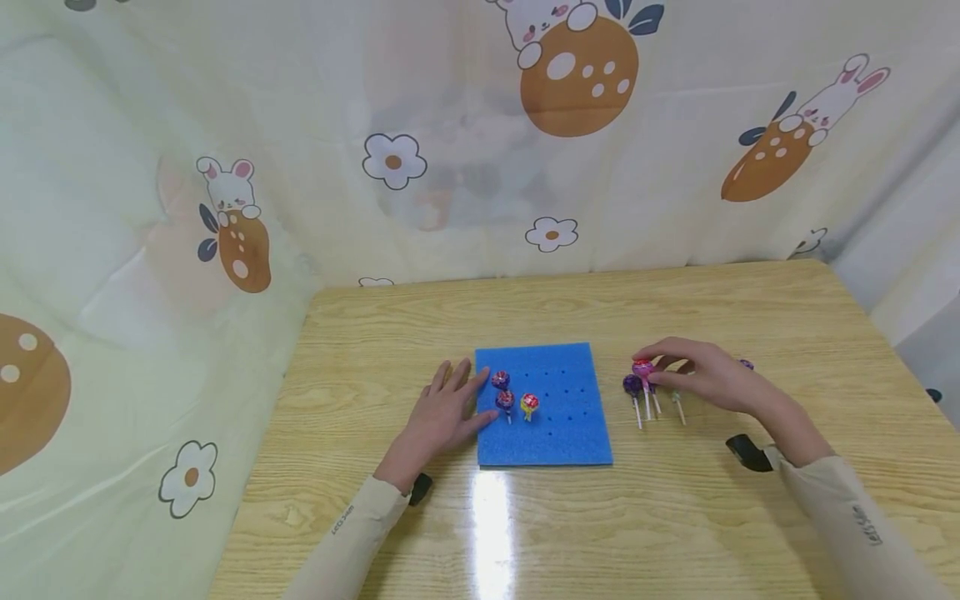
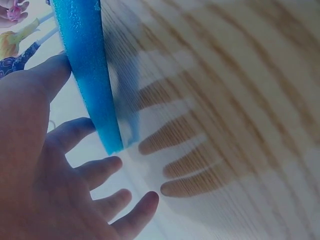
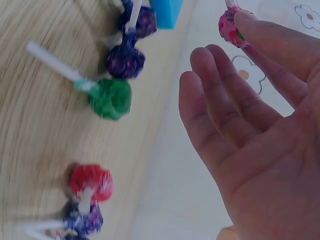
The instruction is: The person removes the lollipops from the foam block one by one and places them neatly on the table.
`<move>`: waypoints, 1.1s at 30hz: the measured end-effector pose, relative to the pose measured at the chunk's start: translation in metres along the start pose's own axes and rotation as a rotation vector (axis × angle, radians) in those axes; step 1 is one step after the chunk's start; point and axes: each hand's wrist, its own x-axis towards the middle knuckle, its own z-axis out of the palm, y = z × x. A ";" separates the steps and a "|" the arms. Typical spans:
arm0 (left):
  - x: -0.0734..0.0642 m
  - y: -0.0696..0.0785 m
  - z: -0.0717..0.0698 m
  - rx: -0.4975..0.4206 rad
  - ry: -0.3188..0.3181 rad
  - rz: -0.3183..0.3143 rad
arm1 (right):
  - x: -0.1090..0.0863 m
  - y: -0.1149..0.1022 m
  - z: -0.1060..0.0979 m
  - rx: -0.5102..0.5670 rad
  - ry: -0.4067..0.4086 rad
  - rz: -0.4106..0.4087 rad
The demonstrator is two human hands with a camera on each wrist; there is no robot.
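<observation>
My right hand (image 1: 708, 375) pinches a pink lollipop (image 3: 232, 30) by its wrapped head between thumb and index finger, its other fingers loosely spread. In the head view the stick of this pink lollipop (image 1: 645, 367) points down toward the table. Just left of it lies a purple lollipop (image 1: 633, 385). My left hand (image 1: 442, 412) rests at the left edge of a blue foam board (image 1: 577, 446), fingers extended and thumb against the board. Two purple lollipops, one of them low (image 1: 506, 401), and a yellow-and-red lollipop (image 1: 530, 403) stand in the board, which has several small holes.
Under and around my right hand, more lollipops lie on the wooden table (image 1: 360, 325): a green lollipop (image 3: 111, 99), a red lollipop (image 3: 92, 182) and several purple ones. A patterned curtain (image 1: 465, 208) hangs behind the table and along its left side.
</observation>
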 end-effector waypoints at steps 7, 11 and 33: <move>0.000 0.000 0.000 0.000 -0.001 -0.004 | -0.007 0.007 -0.011 -0.015 0.010 0.003; 0.000 0.000 0.001 -0.004 0.005 -0.005 | -0.010 0.011 -0.015 -0.015 0.016 -0.010; 0.001 -0.001 0.001 -0.002 0.012 0.002 | -0.024 0.037 -0.039 0.069 -0.038 0.112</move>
